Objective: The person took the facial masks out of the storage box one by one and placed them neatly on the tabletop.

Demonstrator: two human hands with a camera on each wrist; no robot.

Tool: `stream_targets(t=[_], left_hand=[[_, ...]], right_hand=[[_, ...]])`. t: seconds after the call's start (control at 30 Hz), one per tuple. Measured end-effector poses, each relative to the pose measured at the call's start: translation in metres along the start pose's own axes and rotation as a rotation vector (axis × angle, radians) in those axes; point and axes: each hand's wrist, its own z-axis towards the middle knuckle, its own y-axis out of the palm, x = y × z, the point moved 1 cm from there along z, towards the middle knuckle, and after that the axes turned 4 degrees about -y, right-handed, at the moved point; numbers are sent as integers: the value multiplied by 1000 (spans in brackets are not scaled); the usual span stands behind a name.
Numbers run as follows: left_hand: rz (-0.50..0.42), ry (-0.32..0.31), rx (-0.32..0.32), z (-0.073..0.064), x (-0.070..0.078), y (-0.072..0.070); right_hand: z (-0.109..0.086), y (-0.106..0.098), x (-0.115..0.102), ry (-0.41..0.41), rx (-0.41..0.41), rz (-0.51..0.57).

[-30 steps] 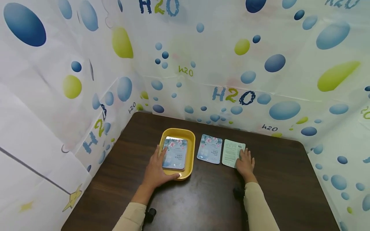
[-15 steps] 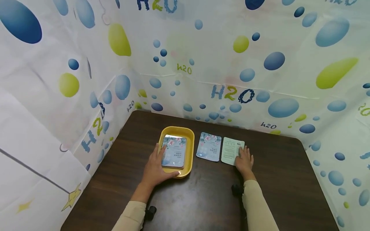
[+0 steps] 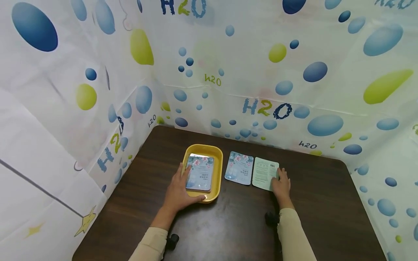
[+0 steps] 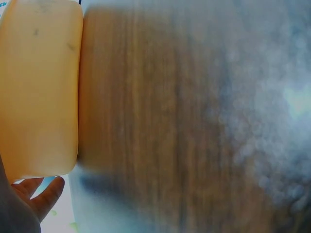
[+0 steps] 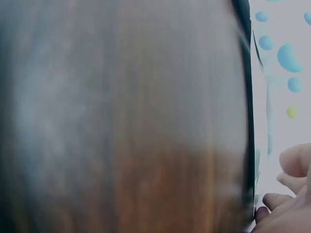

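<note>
My left hand [image 3: 177,192] rests at the near left corner of a yellow plastic tray [image 3: 219,170], thumb on the front rim and straight fingers along the left side. Inside lies a small stack of flat blue packets [image 3: 200,174] printed with pink flowers. The left wrist view shows the tray's smooth outer wall [image 4: 39,97] above the fingers. At the right edge of a pale green text-covered packet [image 3: 264,173] my right hand [image 3: 281,186] touches down, thumb over its lower right part. A flower-printed blue packet [image 3: 239,168] lies flat between the tray and the green one.
Everything sits on a dark brown wooden table [image 3: 225,224] with rounded corners. White sheeting [image 3: 254,79] with blue and green dots and H2O lettering hangs behind it and along the left. A black wrist device [image 3: 271,219] is worn at the right cuff.
My right hand has shifted slightly rightward, its fingertips now at the green packet's right edge. The left hand, tray and packets stay in place; the head view has swayed a little.
</note>
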Motion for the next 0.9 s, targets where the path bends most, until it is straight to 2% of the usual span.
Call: stream_targets(t=[0.23, 0.33, 0.6, 0.9], left_hand=[[7, -4, -1, -1, -1, 1], [3, -5, -5, -1, -1, 1], [10, -4, -1, -1, -1, -1], [14, -8, -8, -1, 1, -2]], right_hand=[[-5, -7, -8, 78, 93, 265], [-6, -10, -12, 82, 124, 334], [-6, -15, -28, 59, 181, 414], [-3, -21, -56, 47, 218, 454]])
